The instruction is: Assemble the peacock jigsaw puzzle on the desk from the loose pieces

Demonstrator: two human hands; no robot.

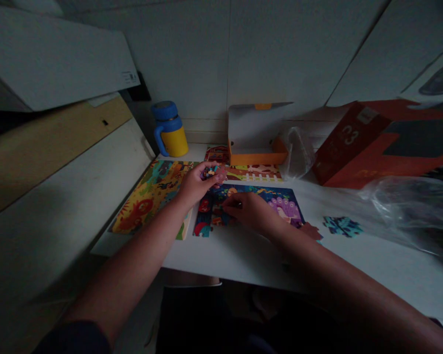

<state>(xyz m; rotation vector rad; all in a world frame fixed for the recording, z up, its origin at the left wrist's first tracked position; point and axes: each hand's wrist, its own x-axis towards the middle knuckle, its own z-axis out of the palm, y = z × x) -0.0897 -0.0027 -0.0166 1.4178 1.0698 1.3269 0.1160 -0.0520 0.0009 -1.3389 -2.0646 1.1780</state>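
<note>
A dark blue jigsaw puzzle point(280, 202) lies partly assembled on the white table point(243, 255). My left hand point(197, 184) is raised just above its far left corner and pinches a small puzzle piece point(209, 171) between its fingertips. My right hand point(253, 210) rests palm down on the blue puzzle, fingers curled and pressing on a piece at its left part. What lies under those fingers is hidden. A finished yellow and green puzzle point(151, 194) lies to the left. One loose teal piece point(342, 226) sits to the right.
Behind the puzzles are a third orange puzzle point(254, 173), an open orange box point(256, 132), a yellow mug with a blue lid point(171, 130), a red box point(354, 142) and clear plastic bags point(409, 206). A slanted board borders the table on the left.
</note>
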